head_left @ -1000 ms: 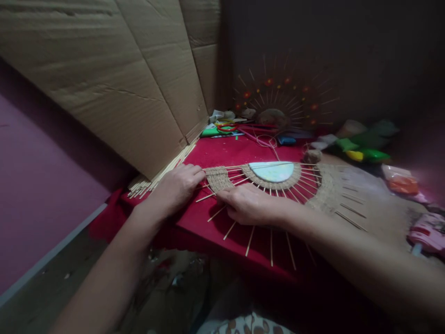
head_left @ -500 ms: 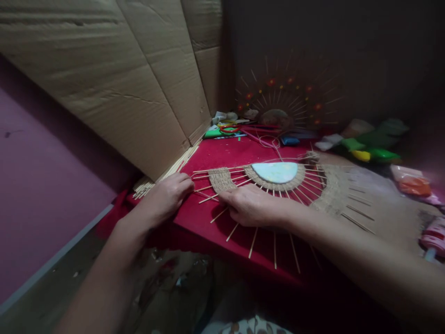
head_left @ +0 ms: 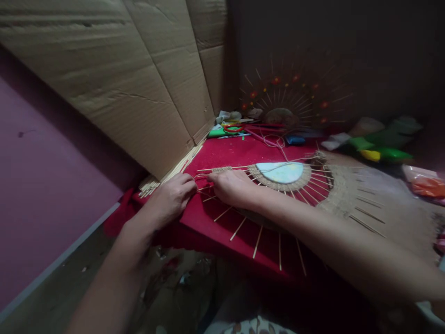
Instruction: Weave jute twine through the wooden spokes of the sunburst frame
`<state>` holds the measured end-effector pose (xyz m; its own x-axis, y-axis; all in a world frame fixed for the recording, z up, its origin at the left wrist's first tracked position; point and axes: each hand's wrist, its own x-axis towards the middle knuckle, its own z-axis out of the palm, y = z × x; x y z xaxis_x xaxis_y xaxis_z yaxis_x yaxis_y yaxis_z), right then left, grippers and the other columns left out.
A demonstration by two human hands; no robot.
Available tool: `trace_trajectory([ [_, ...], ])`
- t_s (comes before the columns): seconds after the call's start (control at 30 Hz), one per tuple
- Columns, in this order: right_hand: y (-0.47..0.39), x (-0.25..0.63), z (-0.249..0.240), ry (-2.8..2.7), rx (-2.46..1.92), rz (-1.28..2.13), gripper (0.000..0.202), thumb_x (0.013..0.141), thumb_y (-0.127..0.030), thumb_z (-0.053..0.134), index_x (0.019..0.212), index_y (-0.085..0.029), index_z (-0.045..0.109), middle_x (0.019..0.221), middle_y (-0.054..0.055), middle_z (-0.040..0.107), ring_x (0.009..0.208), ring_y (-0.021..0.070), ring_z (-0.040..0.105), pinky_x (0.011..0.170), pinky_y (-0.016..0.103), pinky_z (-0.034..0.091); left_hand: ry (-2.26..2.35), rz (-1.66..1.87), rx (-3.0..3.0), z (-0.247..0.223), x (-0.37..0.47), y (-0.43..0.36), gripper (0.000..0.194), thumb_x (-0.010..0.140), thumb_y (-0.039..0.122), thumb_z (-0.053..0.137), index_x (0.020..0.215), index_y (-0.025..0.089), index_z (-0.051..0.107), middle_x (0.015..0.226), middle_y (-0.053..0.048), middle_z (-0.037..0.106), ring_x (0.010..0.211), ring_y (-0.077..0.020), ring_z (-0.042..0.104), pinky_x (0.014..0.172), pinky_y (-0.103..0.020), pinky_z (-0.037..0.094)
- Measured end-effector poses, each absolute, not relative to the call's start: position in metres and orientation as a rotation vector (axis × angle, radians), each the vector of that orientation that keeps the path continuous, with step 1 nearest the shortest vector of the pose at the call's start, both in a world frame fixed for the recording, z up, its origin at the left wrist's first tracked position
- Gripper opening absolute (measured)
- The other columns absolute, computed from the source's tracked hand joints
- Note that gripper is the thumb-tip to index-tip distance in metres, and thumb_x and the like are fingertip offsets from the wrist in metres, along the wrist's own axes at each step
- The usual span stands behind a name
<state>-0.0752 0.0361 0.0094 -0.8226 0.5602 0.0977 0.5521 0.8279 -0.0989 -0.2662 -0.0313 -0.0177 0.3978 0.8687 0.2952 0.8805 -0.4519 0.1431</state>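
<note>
Currently my left hand has its grip curled closed, seeming to pinch a thin strand of twine just off the left end of the stick fan. My right hand has bent fingers over the fan's left end, where the strand reaches them; I cannot tell whether that grip is clenched on the strand or merely resting there.

The fan lies flat on the red-covered table, to the right of my left grip and partly beneath my right hand and forearm. Its long axis runs left to right, straight edge away from me, sticks spreading toward me. My right hand is the nearer one, already over it; my left sits just outside.

Farther out, a pale half-disc sits at the fan's centre. Loose sticks lie left, along the foot of the cardboard. Red-handled scissors lie beyond, and coloured packets lie to the right. I can read no brand, label or writing anywhere.
</note>
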Motion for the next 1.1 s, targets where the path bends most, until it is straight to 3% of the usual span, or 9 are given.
trace_trajectory([
  [0.13, 0.044, -0.088, 0.002, -2.939, -0.844, -0.014, 0.032, 0.093, -0.020, 0.036, 0.111, -0.015, 0.061, 0.089, 0.014, 0.071, 0.079, 0.0235, 0.065, 0.061, 0.031, 0.038, -1.625, -0.534, -2.559, -0.019, -0.266, -0.032, 0.024, 0.091, 0.019, 0.037, 0.082, 0.016, 0.059, 0.088, -0.009, 0.058, 0.088, -0.0201, 0.052, 0.079, -0.033, 0.045],
  [0.33, 0.047, -0.086, 0.006, -2.986, -0.770, -0.023, 0.032, 0.094, -0.019, 0.034, 0.110, -0.014, 0.061, 0.089, 0.013, 0.071, 0.080, 0.0206, 0.063, 0.062, 0.029, 0.038, -1.586, -0.524, -2.559, -0.020, -0.267, -0.030, 0.022, 0.090, 0.016, 0.039, 0.083, 0.016, 0.060, 0.088, -0.008, 0.058, 0.086, -0.0192, 0.052, 0.078, -0.033, 0.045],
  [0.7, 0.032, -0.080, 0.016, -3.043, -0.737, 0.109, 0.024, 0.085, -0.017, 0.043, 0.100, -0.016, 0.062, 0.093, 0.011, 0.070, 0.078, 0.0204, 0.064, 0.060, 0.028, 0.036, -1.444, -0.530, -2.525, -0.012, -0.256, -0.028, 0.017, 0.090, 0.016, 0.042, 0.082, 0.015, 0.058, 0.087, -0.009, 0.056, 0.081, -0.0190, 0.050, 0.071, -0.031, 0.043],
  [0.93, 0.023, -0.073, 0.014, -3.047, -0.684, 0.142, 0.023, 0.083, -0.015, 0.044, 0.098, -0.012, 0.060, 0.091, 0.014, 0.069, 0.074, 0.0197, 0.061, 0.060, 0.030, 0.034, -1.405, -0.421, -2.567, -0.010, -0.248, -0.017, 0.010, 0.088, 0.016, 0.047, 0.082, 0.015, 0.056, 0.087, -0.007, 0.056, 0.079, -0.0181, 0.050, 0.070, -0.030, 0.042],
  [1.1, 0.021, -0.071, 0.006, -2.987, -0.678, 0.098, 0.029, 0.081, -0.013, 0.042, 0.106, -0.012, 0.056, 0.086, 0.011, 0.068, 0.067, 0.0179, 0.057, 0.053, 0.030, 0.025, -1.402, -0.387, -2.547, -0.009, -0.248, -0.013, 0.012, 0.089, 0.014, 0.045, 0.087, 0.015, 0.057, 0.089, -0.007, 0.057, 0.083, -0.0188, 0.050, 0.073, -0.031, 0.042],
])
